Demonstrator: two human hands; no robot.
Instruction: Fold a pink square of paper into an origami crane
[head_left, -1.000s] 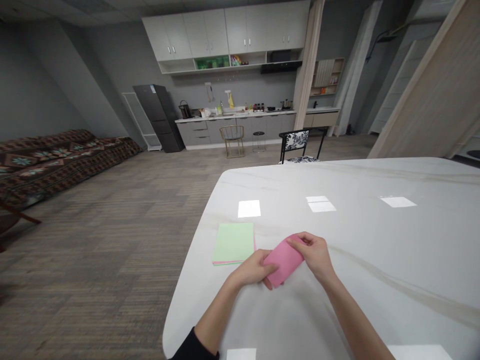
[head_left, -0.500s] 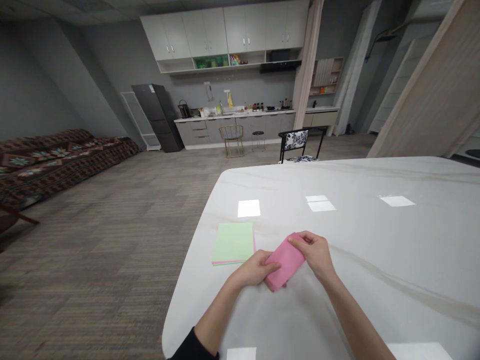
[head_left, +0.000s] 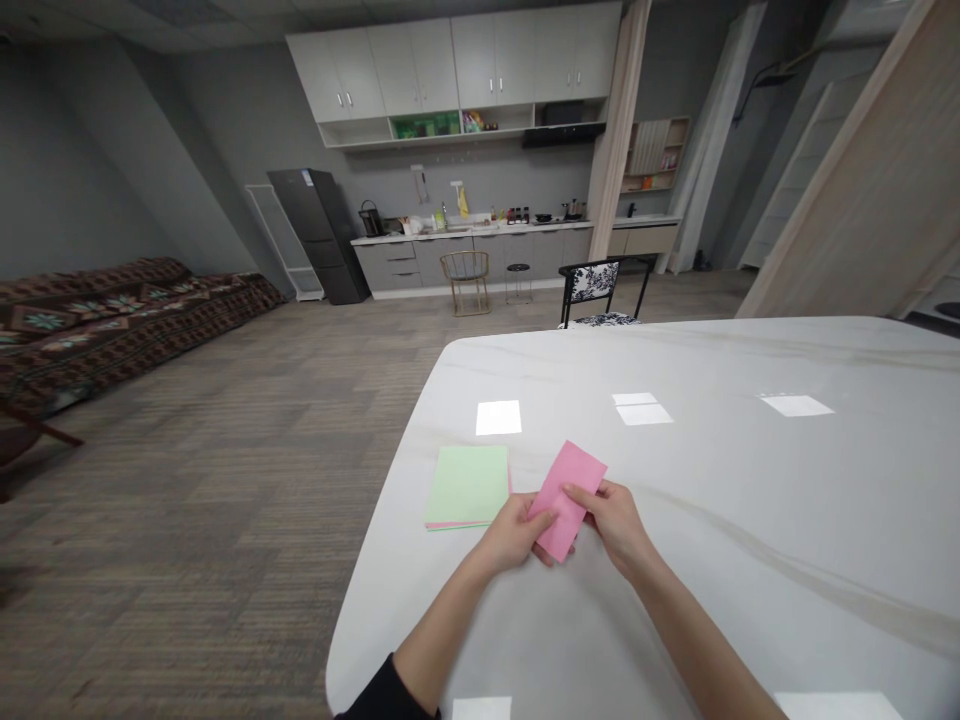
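A pink paper point(head_left: 571, 480), an oblong that looks folded, is held between both hands above the white table. My left hand point(head_left: 516, 535) grips its lower left part, thumb on top and fingers beneath. On the right edge, my right hand point(head_left: 616, 520) pinches the paper with the thumb on its face; the other fingers are partly hidden behind it. Left of the hands lies a stack of square paper point(head_left: 469, 484), light green on top with pink and green edges showing below.
The white table point(head_left: 735, 480) has a marbled top with bright light reflections. Its rounded left edge runs close to the paper stack. A black-framed chair point(head_left: 592, 282) stands behind the far edge. Farther back are a stool, a gold chair point(head_left: 466, 268) and kitchen counters.
The pink paper has turned more upright, its top end now pointing farther away. My right hand has slid from its upper corner down to the right edge. My left hand still holds the lower part.
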